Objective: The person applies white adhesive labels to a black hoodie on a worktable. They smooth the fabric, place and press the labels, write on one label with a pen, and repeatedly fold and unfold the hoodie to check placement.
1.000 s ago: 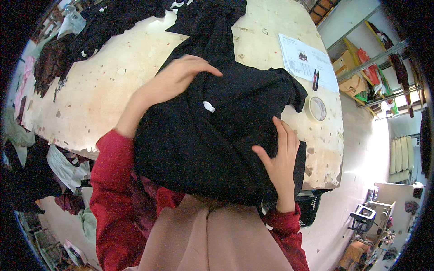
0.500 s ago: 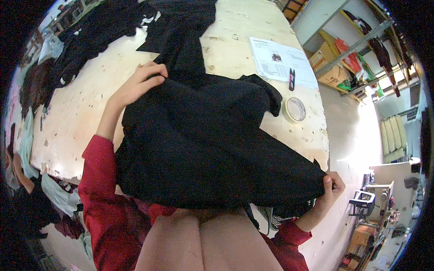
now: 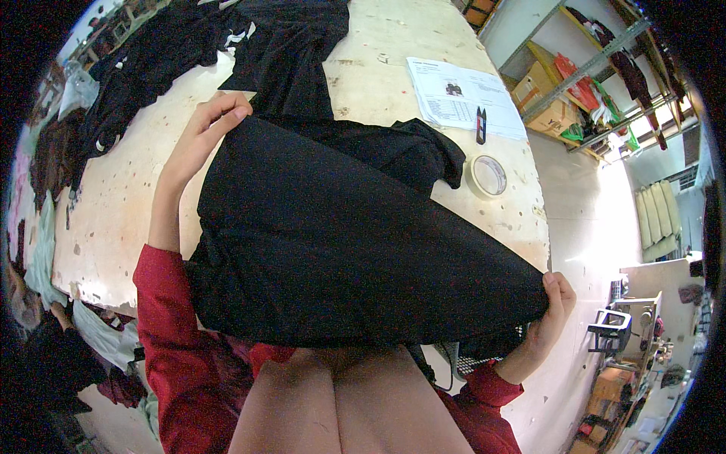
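Note:
A black garment (image 3: 355,242) is stretched between my two hands over the near edge of the pale table and down toward my lap. My left hand (image 3: 215,125) pinches its upper left corner. At the lower right, my right hand (image 3: 556,299) is closed on the opposite corner, just past the table's edge. The garment's top edge runs taut in a slant from one hand to the other. Behind that edge, a bunched part of the same black cloth (image 3: 423,147) lies on the table. Which part of the garment each hand grips cannot be made out.
Right of the cloth lie a roll of tape (image 3: 486,177), small dark thread snips (image 3: 481,125) and a printed sheet (image 3: 454,98). More black garments (image 3: 291,60) cover the table's far left. Shelves with boxes (image 3: 544,98) stand right. Another person's arm (image 3: 60,314) shows at left.
The garment's upper edge has been pulled from slack and rumpled to taut and straight. My left hand has moved left and slightly away; my right hand has risen a little.

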The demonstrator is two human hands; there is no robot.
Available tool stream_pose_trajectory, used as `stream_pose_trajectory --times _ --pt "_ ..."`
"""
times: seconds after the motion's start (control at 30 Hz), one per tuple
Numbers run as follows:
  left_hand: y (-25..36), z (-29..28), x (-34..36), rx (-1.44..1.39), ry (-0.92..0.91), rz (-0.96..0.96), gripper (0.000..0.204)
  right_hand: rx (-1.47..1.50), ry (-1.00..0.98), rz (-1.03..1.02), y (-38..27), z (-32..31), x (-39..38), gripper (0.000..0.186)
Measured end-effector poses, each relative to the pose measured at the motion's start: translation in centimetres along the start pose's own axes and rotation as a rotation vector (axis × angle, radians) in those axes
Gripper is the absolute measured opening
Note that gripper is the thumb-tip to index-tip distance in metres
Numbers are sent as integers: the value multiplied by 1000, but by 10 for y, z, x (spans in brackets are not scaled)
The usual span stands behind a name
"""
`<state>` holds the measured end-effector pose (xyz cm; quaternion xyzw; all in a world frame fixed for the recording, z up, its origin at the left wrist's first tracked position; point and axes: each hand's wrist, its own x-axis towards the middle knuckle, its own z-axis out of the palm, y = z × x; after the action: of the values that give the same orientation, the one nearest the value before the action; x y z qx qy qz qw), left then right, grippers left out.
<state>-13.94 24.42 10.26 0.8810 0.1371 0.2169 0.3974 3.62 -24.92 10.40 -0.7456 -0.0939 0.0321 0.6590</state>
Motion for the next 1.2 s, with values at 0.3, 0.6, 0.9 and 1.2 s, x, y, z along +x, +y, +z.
stream_pose_trajectory --times 0.3,0.6,0.9,1.2 --pt "15 -5 -10 -14 27 58 23 -4 51 -9 -6 -2 -5 31" --pt "36 -4 -17 -65 28 46 23 -143 -23 -33 4 -26 -1 28" --pt "160 121 -114 -410 -826 363 29 -597 -296 -231 -21 63 31 22" --pt "-67 41 -28 641 482 -514 55 -242 -858 -466 -23 240 60 23"
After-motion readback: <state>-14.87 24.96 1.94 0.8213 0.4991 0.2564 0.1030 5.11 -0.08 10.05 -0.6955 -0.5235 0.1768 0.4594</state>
